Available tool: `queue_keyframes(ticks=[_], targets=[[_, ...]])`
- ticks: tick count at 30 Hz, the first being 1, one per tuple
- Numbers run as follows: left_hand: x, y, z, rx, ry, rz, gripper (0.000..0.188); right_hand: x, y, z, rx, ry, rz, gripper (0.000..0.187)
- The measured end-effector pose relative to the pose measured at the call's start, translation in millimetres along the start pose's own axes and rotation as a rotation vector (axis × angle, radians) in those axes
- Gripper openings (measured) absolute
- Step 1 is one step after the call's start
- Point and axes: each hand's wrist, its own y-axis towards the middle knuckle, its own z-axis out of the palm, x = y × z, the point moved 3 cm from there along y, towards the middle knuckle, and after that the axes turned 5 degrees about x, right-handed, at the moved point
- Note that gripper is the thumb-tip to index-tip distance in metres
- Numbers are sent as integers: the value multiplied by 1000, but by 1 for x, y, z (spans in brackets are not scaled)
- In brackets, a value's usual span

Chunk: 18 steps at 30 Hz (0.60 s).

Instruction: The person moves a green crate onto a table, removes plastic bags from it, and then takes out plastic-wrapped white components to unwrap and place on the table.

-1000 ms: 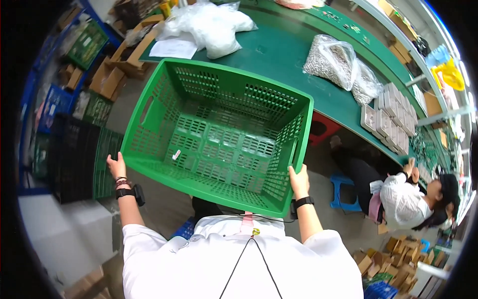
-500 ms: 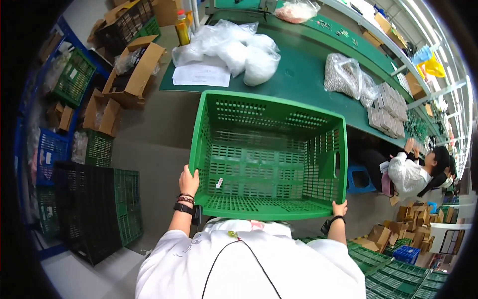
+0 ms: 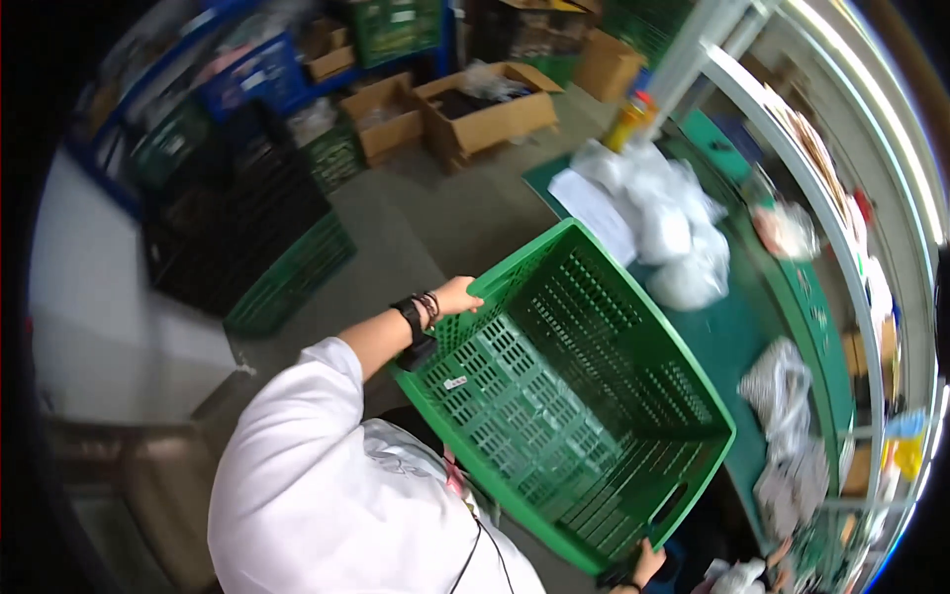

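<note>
1. Evidently, the person is holding a green crate [image 3: 643, 342] in front of the body with both hands; its open side is facing up toward the head.
2. Left hand [image 3: 458, 296]: the grip is grasping the rim along the crate's left short side, with the arm reaching across from below.
3. Right hand [image 3: 649, 564]: showing only partly, near the lower edge of the view. Its grip is clasping the rim of the opposite short side, toward the near corner; the far fingers are hiding from view.
4. Crate position: hanging between the two hands, slanting across the view. Its far long side is overlapping the green counter [image 3: 717, 342] by eye; cannot tell whether it is touching.
5. Inside the crate, a small white label [image 3: 455, 383] is showing low down, toward the left end.
6. On the counter, pale plastic bags [image 3: 673, 223] are lying beside a white sheet of paper [image 3: 594, 213]; a yellow bottle [image 3: 625, 124] with a red cap is standing behind them.
7. Step in hand, as judged: the person is apparently handling the crate clear of any support, with neither side being let go.
8. Next move, as judged: it is calling for an even two-handed hold and for keeping the far rim off the counter's edge and the bags. Where the crate is heading, cannot tell.
</note>
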Motion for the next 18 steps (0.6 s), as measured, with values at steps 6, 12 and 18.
queue_keyframes(ticks=[6,12,18], targets=[[-35,-189,-78,-166,75,-23,22,106,-124,8,-87,-191,-81,30],[-57,-302,-169,-691,12,69,22,242,-29,141,186,-94,-323,26],[-79,-403,-245,-944,-57,48,24,333,-2,249,395,85,-425,15]])
